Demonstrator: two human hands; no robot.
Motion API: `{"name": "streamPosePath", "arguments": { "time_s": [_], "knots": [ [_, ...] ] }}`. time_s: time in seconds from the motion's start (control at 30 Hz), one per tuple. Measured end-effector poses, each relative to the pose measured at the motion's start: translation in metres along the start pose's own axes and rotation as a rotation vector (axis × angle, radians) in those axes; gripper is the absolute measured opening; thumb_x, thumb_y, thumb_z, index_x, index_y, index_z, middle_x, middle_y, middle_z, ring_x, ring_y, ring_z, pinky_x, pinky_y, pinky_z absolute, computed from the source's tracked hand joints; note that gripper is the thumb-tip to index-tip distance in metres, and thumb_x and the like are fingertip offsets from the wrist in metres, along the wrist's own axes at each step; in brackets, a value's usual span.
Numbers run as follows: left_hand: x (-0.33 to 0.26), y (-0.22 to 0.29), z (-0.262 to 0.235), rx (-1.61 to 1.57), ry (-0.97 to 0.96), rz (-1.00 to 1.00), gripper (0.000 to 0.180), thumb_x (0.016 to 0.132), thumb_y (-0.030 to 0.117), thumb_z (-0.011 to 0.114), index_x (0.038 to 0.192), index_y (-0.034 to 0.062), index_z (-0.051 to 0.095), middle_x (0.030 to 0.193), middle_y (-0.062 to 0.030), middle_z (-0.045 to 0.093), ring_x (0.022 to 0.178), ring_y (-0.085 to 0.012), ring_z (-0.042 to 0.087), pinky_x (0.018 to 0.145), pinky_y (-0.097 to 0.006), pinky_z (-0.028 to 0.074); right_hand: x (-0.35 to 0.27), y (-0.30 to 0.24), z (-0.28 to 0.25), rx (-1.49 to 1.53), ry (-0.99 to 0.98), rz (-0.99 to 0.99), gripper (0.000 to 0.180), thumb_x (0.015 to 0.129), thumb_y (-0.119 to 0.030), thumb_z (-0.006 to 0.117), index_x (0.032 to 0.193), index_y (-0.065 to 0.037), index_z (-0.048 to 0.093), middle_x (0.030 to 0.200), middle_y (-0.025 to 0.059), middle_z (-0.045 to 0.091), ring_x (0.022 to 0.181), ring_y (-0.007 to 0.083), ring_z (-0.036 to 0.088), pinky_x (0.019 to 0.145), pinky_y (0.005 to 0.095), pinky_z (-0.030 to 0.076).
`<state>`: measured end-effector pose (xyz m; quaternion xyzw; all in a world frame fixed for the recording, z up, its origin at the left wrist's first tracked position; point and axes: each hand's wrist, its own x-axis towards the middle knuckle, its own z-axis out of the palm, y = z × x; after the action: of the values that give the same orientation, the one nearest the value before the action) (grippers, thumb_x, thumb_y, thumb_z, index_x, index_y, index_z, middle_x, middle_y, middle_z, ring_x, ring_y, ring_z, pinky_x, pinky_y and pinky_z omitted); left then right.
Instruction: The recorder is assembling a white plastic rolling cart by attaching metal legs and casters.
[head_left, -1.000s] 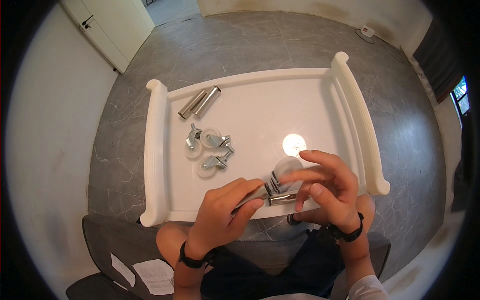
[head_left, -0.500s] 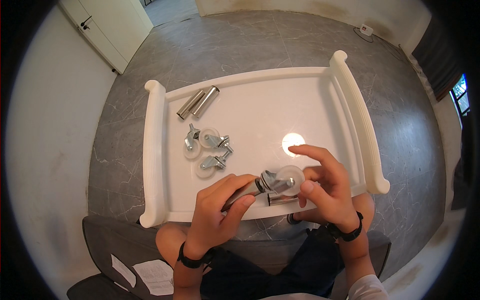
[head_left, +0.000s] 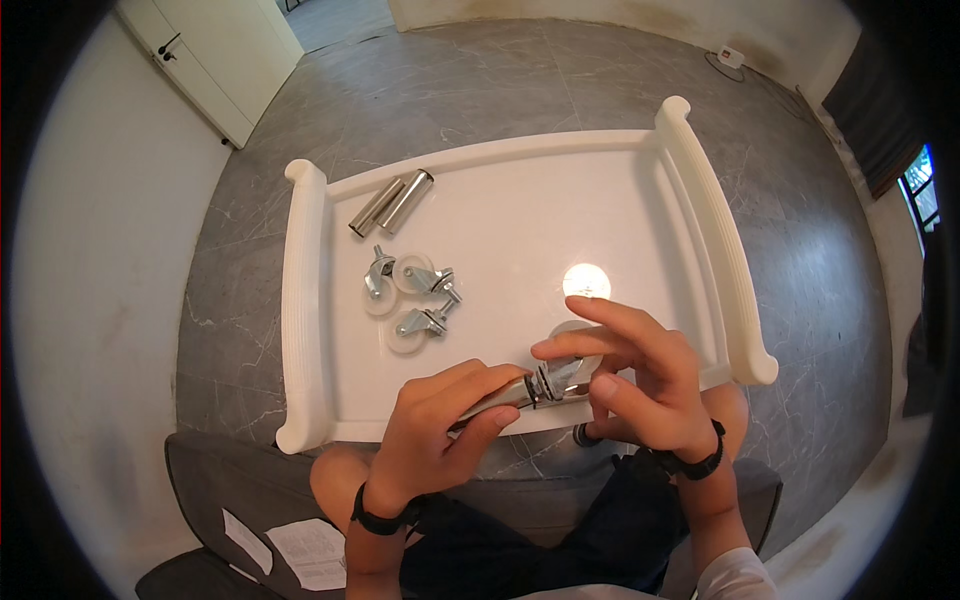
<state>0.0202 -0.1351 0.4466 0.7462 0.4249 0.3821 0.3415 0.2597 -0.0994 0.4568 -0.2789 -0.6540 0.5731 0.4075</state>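
My left hand point(head_left: 440, 420) grips a shiny metal tube point(head_left: 505, 395) over the near edge of the white tray point(head_left: 300, 300). My right hand point(head_left: 640, 380) pinches a caster wheel point(head_left: 570, 375) by its metal fork, right at the tube's end where a dark ring sits. The wheel's translucent disc peeks out behind my right fingers. Whether the caster's stem is inside the tube is hidden by my fingers.
Two more metal tubes point(head_left: 392, 202) lie at the tray's far left. Three loose casters point(head_left: 410, 295) sit left of centre. A bright light reflection point(head_left: 586, 280) shines on the tray. Grey marble floor surrounds it; papers point(head_left: 300, 550) lie on the dark seat below.
The tube and caster have shifted slightly toward me and lower, and my right fingers have closed further over the wheel, hiding most of it.
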Motion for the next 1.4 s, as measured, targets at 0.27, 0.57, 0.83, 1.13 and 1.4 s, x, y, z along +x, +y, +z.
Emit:
{"name": "streamPosePath", "arguments": {
  "time_s": [0.27,0.57,0.83,1.13,1.4],
  "knots": [
    [-0.003,-0.004,-0.003,-0.054,0.051,-0.027,0.028,0.09,0.012,0.071,0.114,-0.0007,0.068,0.079,-0.0105,0.064,0.063,-0.0207,0.059,0.058,-0.03,0.044,-0.002,0.003,-0.003,-0.071,0.038,0.077,0.059,0.09,-0.009,0.065,0.146,-0.002,0.047,0.102,0.0118,0.077,0.059,0.007,0.06,0.06,0.0204,0.047],
    [-0.002,-0.001,0.0,0.042,0.075,-0.018,0.028,0.09,0.012,0.071,0.114,-0.0007,0.068,0.079,-0.0125,0.064,0.063,-0.0249,0.058,0.058,-0.031,0.045,-0.006,0.01,-0.004,0.081,-0.044,-0.118,0.056,0.093,-0.006,0.059,0.146,0.006,0.043,0.108,0.0174,0.075,0.062,0.0109,0.065,0.061,0.0231,0.054],
    [-0.003,-0.003,-0.001,-0.034,0.031,-0.021,0.029,0.089,0.012,0.071,0.115,-0.001,0.068,0.081,-0.0126,0.065,0.065,-0.0241,0.06,0.059,-0.031,0.046,0.003,0.005,0.004,0.022,0.078,-0.002,0.069,0.09,-0.007,0.06,0.152,0.001,0.031,0.119,0.0203,0.071,0.07,0.0122,0.068,0.059,0.0222,0.054],
    [-0.004,-0.001,-0.003,-0.106,0.03,-0.126,0.027,0.092,0.015,0.069,0.113,-0.0024,0.069,0.081,-0.0107,0.068,0.065,-0.0178,0.06,0.059,-0.028,0.044,0.004,0.011,0.004,-0.111,0.079,0.026,0.06,0.088,-0.002,0.065,0.145,-0.004,0.045,0.121,0.0115,0.072,0.064,0.0058,0.059,0.063,0.0209,0.049],
    [-0.008,-0.01,-0.001,-0.199,0.12,-0.163,0.027,0.092,0.015,0.068,0.113,-0.0029,0.069,0.084,-0.0099,0.068,0.064,-0.0129,0.058,0.057,-0.025,0.042,0.001,0.01,0.0,-0.266,0.119,-0.01,0.049,0.089,-0.005,0.067,0.136,-0.003,0.054,0.102,0.0068,0.075,0.065,0.0063,0.059,0.064,0.0212,0.047]
  ]
}}
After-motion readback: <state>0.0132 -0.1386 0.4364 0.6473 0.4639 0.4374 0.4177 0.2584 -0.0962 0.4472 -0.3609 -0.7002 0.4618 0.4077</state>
